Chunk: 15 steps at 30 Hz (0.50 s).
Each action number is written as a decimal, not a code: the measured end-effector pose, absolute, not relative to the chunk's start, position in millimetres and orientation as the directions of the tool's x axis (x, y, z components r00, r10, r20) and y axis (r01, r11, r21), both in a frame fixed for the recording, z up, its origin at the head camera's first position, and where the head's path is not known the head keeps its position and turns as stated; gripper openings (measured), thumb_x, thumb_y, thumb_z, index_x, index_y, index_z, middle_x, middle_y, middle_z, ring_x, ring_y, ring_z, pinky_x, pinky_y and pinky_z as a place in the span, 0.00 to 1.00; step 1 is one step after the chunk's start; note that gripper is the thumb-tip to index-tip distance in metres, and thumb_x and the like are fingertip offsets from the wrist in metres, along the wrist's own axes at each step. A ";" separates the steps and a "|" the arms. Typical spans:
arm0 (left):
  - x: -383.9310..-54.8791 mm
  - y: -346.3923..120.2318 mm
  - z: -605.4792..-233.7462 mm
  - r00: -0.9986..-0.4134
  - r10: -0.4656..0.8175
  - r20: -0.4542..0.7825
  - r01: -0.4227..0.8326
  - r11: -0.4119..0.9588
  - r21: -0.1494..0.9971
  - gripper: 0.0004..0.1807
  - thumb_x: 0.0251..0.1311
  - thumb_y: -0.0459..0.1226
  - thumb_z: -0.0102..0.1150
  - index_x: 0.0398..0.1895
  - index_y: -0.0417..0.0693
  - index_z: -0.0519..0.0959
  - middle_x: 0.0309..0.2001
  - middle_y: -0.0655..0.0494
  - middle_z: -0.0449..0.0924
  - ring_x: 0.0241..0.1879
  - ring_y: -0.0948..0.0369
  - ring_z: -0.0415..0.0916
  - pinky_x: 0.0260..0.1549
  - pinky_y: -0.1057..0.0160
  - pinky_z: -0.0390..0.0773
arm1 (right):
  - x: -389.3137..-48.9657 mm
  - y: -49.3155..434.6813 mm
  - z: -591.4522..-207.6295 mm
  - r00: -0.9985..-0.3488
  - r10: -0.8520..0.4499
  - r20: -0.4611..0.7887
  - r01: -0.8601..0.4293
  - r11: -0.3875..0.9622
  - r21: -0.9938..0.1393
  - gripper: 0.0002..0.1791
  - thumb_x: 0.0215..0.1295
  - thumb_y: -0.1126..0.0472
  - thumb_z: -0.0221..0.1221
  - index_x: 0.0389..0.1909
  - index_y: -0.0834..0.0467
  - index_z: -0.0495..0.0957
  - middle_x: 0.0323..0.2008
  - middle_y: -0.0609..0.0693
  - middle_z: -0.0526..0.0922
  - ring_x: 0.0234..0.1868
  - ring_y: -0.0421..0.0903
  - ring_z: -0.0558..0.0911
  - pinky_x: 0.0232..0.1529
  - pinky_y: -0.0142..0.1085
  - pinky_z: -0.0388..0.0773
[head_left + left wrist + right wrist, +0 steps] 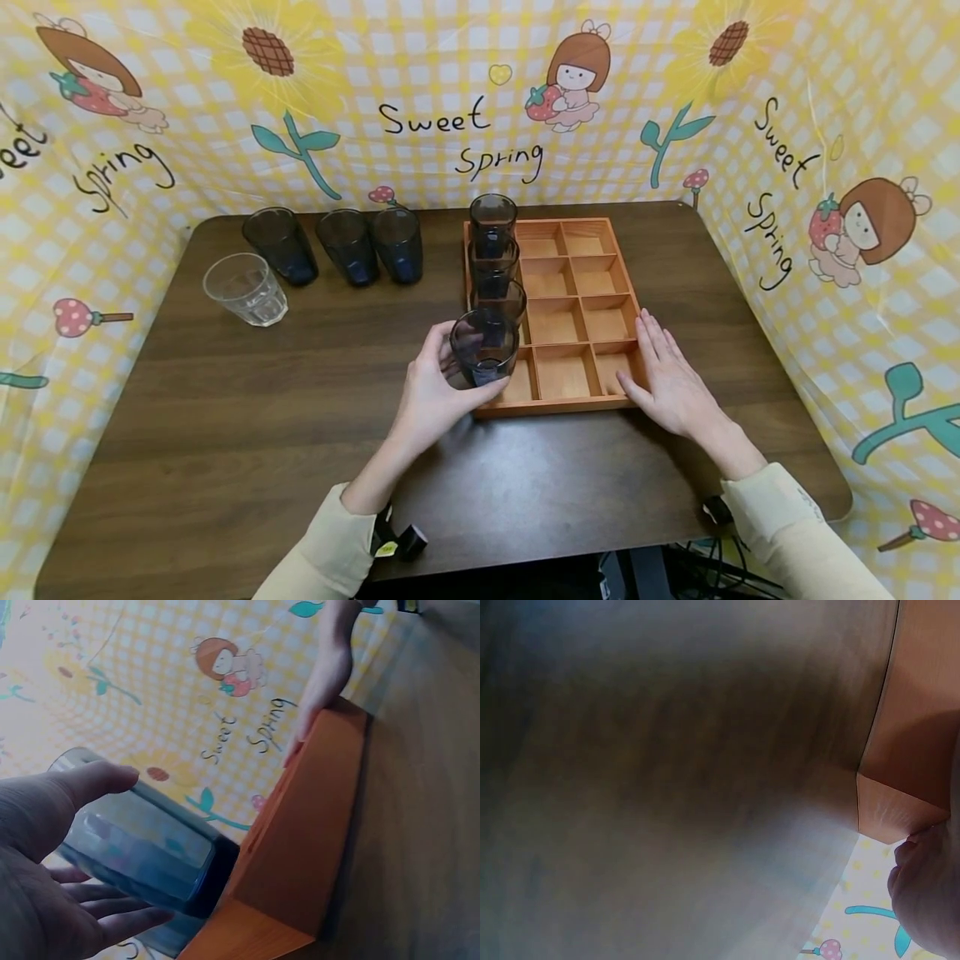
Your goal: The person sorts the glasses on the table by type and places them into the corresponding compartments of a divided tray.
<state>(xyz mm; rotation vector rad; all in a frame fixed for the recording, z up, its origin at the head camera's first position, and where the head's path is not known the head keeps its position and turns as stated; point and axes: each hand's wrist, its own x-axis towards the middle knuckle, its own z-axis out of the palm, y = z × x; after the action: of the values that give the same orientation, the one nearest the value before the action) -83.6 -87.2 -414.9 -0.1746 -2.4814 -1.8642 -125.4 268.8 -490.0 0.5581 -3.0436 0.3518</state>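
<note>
The left hand point(442, 385) gripped a dark glass point(484, 346) at the wooden tray's point(558, 407) near-left corner. The right hand point(672, 385), fingers straight, touched the tray's right side. Three dark glasses point(492, 218) lined its left column.

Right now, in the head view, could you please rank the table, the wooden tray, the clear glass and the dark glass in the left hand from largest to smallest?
Table
Wooden tray
Clear glass and held dark glass: too alike in size to rank
</note>
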 end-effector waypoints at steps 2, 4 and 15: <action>-86.4 -84.9 -422.7 -0.992 0.059 0.113 0.125 0.301 0.945 0.41 0.40 0.44 0.80 0.59 0.58 0.66 0.54 0.56 0.83 0.54 0.60 0.82 0.54 0.55 0.80 | -125.6 268.8 -490.5 -0.934 -0.350 0.074 -0.357 0.908 -0.217 0.50 0.69 0.38 0.49 0.77 0.61 0.36 0.79 0.59 0.39 0.79 0.56 0.45 0.80 0.42 0.38; -89.4 -82.7 -429.3 -0.990 0.052 0.133 0.143 0.311 0.940 0.41 0.40 0.47 0.79 0.59 0.60 0.66 0.54 0.60 0.82 0.53 0.64 0.81 0.53 0.57 0.81 | -125.9 269.0 -491.1 -0.932 -0.352 0.081 -0.361 0.906 -0.219 0.50 0.69 0.38 0.50 0.77 0.61 0.36 0.79 0.59 0.39 0.79 0.57 0.46 0.80 0.42 0.39; -95.0 -73.7 -441.6 -0.981 0.034 0.193 0.192 0.369 0.909 0.42 0.39 0.46 0.80 0.59 0.52 0.68 0.53 0.57 0.74 0.51 0.63 0.79 0.50 0.62 0.81 | -126.3 269.8 -491.8 -0.935 -0.346 0.082 -0.356 0.907 -0.225 0.50 0.69 0.38 0.50 0.77 0.61 0.36 0.79 0.58 0.37 0.79 0.56 0.46 0.79 0.45 0.41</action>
<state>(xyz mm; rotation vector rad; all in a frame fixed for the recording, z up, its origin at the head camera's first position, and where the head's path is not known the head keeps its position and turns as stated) -95.0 -73.7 -441.6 -0.2067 -2.4793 -1.6762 -126.3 269.8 -491.8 0.5575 -3.0282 0.3689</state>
